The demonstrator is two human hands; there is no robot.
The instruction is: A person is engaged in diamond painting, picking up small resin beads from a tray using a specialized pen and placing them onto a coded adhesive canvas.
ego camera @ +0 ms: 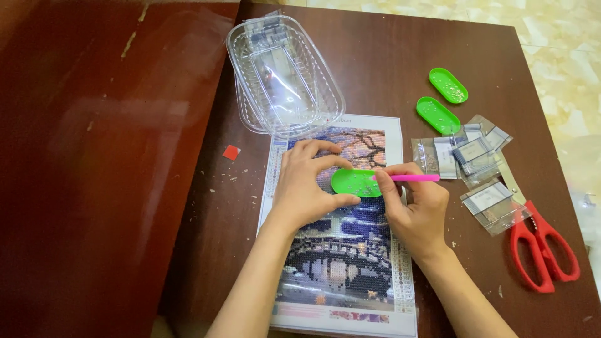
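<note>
Right hand [418,209] pinching pink pen [407,178], level, tip seemingly left in green tray [354,183]; left hand [307,184] grips tray.

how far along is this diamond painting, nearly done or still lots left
Mostly done, by the look of it: the canvas shows a filled picture across what is visible, though the hands cover its middle. In hand: the left hand steadies a green tray while the right hand holds a pink pen at it. Left: unopened bead packets beside two more trays.

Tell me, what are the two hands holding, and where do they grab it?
The left hand grips the green oval tray by its left edge. The right hand pinches the pink pen near its tip end.
</note>
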